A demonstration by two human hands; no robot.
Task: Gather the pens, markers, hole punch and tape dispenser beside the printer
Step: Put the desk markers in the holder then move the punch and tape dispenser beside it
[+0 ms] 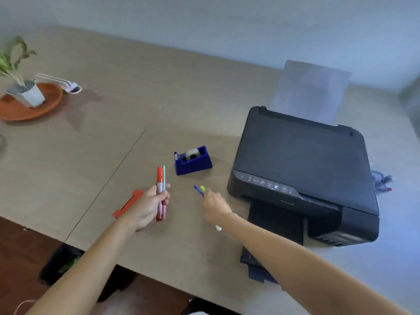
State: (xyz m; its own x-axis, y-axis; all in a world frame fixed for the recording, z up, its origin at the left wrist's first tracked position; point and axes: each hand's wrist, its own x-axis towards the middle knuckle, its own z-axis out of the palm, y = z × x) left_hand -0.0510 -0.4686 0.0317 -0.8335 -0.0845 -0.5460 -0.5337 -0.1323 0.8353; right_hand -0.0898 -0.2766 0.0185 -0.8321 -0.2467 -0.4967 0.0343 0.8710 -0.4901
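Note:
My left hand (148, 204) grips a red marker (159, 176) together with a thin teal pen (164, 176), both pointing away from me. Just left of the black printer (302, 169), my right hand (214, 206) holds a blue pen (197, 189) and a yellow-green marker (202, 188); a white end sticks out below the wrist. A blue tape dispenser (192, 160) stands on the table beyond both hands, left of the printer. A flat red object (127, 204) lies partly hidden under my left hand; I cannot tell what it is.
The beige table (113, 123) has a seam running diagonally. A potted plant (21, 87) on an orange saucer (47, 103) sits at the far left, with a pink-white object (68, 85) beside it. Paper (311, 92) stands in the printer's rear feed. Its dark tray (276, 223) juts forward.

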